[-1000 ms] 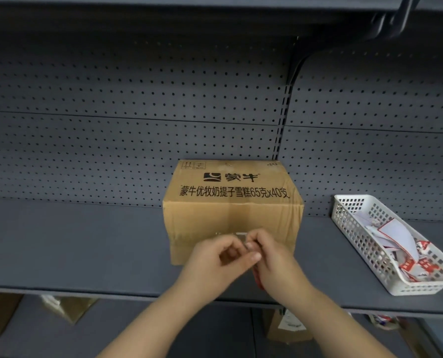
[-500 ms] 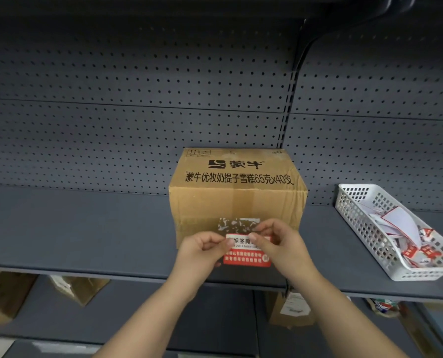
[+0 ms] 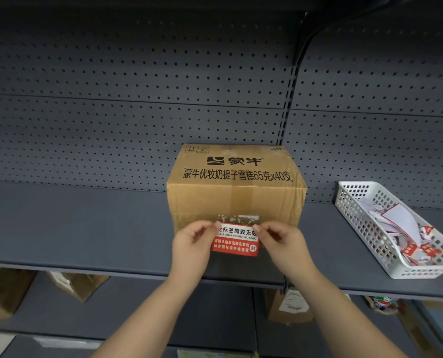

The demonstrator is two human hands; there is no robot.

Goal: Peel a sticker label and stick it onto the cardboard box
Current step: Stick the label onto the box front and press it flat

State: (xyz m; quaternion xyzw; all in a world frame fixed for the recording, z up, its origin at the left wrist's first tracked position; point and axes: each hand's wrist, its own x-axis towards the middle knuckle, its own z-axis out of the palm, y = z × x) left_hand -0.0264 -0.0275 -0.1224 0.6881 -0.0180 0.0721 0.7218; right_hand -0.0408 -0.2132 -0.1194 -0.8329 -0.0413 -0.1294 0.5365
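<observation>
Here both hands, left hand (image 3: 193,241) and right hand (image 3: 279,240), pinch the sticker label (image 3: 235,242), seemingly before the cardboard box (image 3: 237,200).

Shelf (image 3: 73,228) lies bare left of the box (image 3: 237,200); basket (image 3: 396,228) blocks the right of frame.

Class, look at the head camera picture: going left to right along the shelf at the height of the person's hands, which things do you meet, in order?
Left hand → red and white sticker label, held in front of the cardboard box → right hand → white plastic basket of used label scraps.
</observation>
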